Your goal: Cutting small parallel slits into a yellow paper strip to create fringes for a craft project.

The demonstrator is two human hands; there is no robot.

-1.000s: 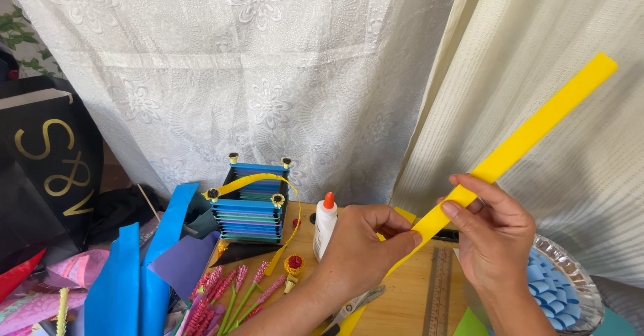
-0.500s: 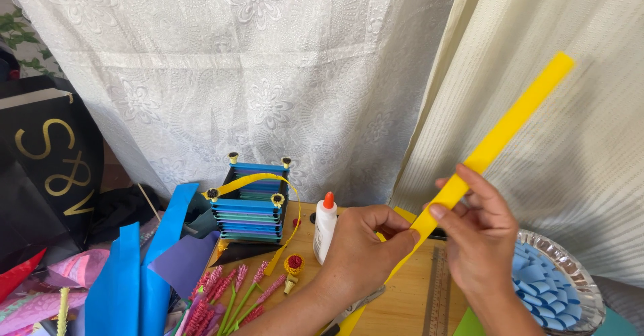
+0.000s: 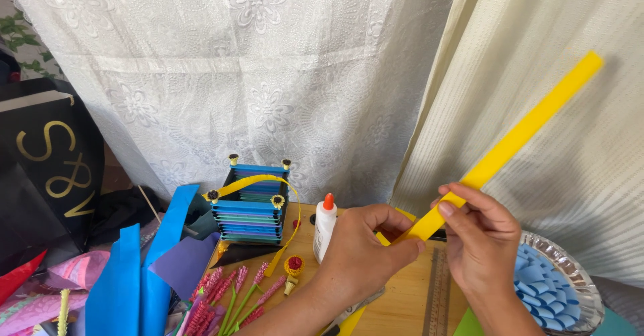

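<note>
Your left hand (image 3: 365, 249) and right hand (image 3: 479, 235) both pinch the long yellow paper strip (image 3: 516, 141) shut-fingered, holding it taut and angled upward for creasing.

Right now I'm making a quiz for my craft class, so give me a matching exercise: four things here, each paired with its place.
Things:
1. glue bottle
2. yellow strip
3. blue petals
4. paper flowers

Places:
A. in the silver tray at right
B. held by left hand and right hand
C. standing beside the paper basket
D. lying on the table in front of the basket

Pairs: 1-C, 2-B, 3-A, 4-D
</note>
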